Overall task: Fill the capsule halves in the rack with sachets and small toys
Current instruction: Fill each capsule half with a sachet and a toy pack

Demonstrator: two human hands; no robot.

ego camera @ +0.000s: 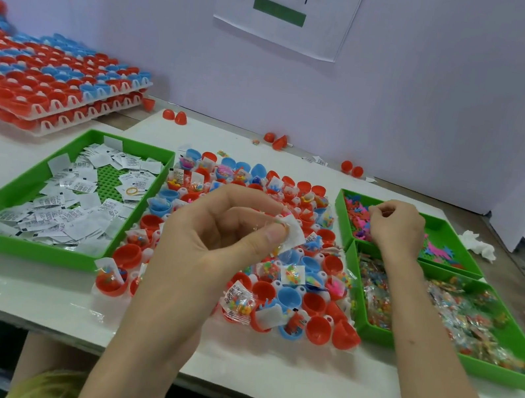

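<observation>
Over the rack [148, 252], your left hand [212, 242] pinches a sachet [293, 235]: looks light, crinkly, slippery, so hold an edge. Your right hand [395, 226] curls into the toy tray [446, 236]; grip unclear.

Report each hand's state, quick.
Left hand: pinching a small white sachet.
Right hand: fingers curled over the green plastic toy tray; grip cannot be told.

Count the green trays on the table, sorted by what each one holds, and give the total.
Tray of white sachets: 1
Tray of small plastic toys: 1
Tray of clear packets with coloured bits: 1
Total: 3 green trays
</observation>
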